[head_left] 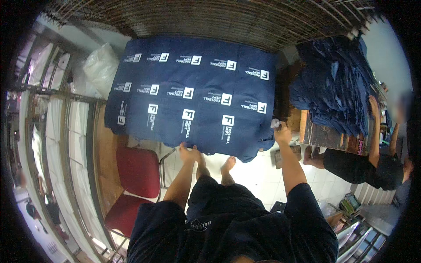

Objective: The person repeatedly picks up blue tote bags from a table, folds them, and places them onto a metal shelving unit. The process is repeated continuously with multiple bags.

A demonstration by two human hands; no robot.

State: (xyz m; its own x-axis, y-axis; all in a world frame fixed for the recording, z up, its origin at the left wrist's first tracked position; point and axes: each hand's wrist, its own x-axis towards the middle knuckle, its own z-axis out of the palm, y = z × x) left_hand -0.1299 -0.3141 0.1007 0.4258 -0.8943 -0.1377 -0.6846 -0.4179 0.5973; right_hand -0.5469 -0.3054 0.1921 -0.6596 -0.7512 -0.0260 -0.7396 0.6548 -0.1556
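Fingers of the left hand (189,153) pinch the navy cloth's (193,94) near edge; right hand (282,131) fingers clutch a white wad (275,123).

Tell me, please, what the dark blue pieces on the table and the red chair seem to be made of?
The dark blue pieces look like matte woven or knitted fabric: they lie flat and limp, droop over the table edge, and carry white printed squares. The left hand touches their near edge. The red chair seems to have padded seat and back, probably vinyl or cloth, on a thin metal frame; the covering cannot be told for sure.
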